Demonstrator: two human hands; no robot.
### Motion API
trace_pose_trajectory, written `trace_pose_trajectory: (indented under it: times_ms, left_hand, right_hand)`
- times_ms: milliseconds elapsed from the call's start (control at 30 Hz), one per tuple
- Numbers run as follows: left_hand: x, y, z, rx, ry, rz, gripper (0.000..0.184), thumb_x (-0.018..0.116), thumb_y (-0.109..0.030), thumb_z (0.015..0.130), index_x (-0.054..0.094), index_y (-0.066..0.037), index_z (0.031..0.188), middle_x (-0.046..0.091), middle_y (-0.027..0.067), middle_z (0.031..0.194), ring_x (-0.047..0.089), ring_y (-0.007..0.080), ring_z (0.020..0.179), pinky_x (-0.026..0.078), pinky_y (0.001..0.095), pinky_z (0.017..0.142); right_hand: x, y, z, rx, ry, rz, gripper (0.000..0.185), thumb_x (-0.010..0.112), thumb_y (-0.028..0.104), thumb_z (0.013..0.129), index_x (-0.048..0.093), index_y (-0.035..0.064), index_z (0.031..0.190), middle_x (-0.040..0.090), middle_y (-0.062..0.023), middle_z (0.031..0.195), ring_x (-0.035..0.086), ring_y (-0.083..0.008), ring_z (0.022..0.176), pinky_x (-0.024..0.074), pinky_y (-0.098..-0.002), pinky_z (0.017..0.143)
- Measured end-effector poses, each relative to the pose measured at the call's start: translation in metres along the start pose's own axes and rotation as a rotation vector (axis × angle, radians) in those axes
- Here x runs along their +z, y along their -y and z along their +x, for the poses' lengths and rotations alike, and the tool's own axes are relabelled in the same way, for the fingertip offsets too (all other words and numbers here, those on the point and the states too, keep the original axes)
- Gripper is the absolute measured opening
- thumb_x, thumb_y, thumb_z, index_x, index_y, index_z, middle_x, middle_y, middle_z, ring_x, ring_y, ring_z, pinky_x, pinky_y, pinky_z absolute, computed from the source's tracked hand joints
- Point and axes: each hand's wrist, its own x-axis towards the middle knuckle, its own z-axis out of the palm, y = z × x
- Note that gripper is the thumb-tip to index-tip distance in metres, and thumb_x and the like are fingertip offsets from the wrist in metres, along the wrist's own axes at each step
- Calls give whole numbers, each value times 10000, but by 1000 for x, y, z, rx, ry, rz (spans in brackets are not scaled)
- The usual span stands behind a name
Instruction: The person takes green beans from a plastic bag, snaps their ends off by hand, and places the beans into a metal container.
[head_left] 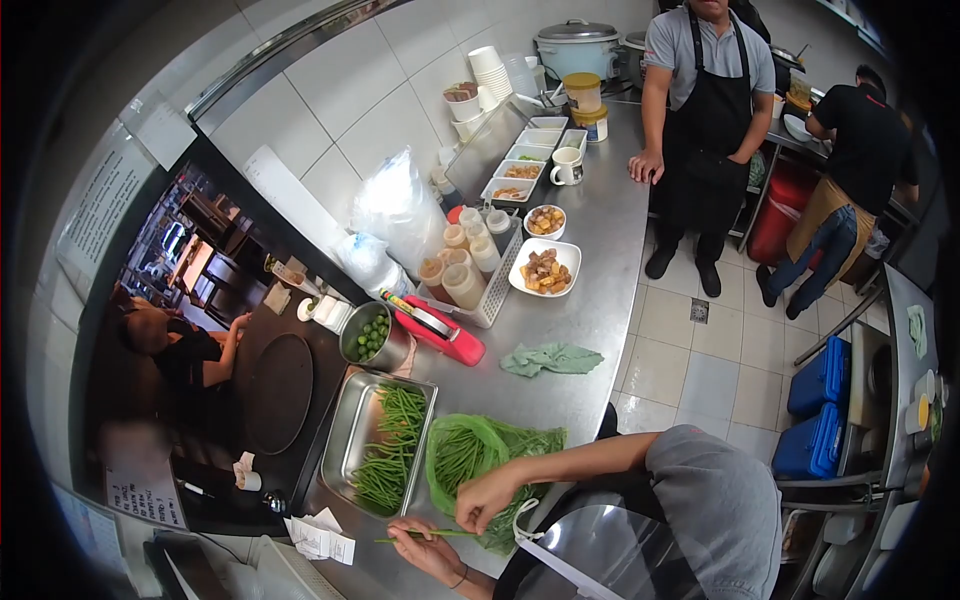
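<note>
My left hand (pixel 425 553) is closed around green beans (pixel 400 541) at the front edge of the counter. Just right of it, my right hand (pixel 487 498) pinches the other end of the beans, its fingers together. Beyond my right hand, a green plastic bag (pixel 435 490) lies open with many long green beans (pixel 462 452) inside. To its left, a steel tray (pixel 343 440) holds more green beans, in two loose piles. A small dark band is round my left wrist.
Behind the tray stand a pot of green limes (pixel 371 335), a red tape dispenser (pixel 440 330) and a basket of sauce bottles (pixel 490 308). A green cloth (pixel 552 359) and food bowls (pixel 545 268) lie farther along. A person in an apron (pixel 700 130) stands beside the counter.
</note>
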Motion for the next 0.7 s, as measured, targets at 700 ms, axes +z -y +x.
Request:
trace_pose_trajectory:
  times_ms: [700]
  left_hand:
    - [20,13,-9,-93,396,1200,208,506,-158,926,633,-17,1009,451,91,522,356,77,446,278,273,433]
  right_hand:
    - [3,-83,-23,582,-479,-875,101,589,81,726,589,16,804,576,-117,758,599,-305,707,467,-406,620]
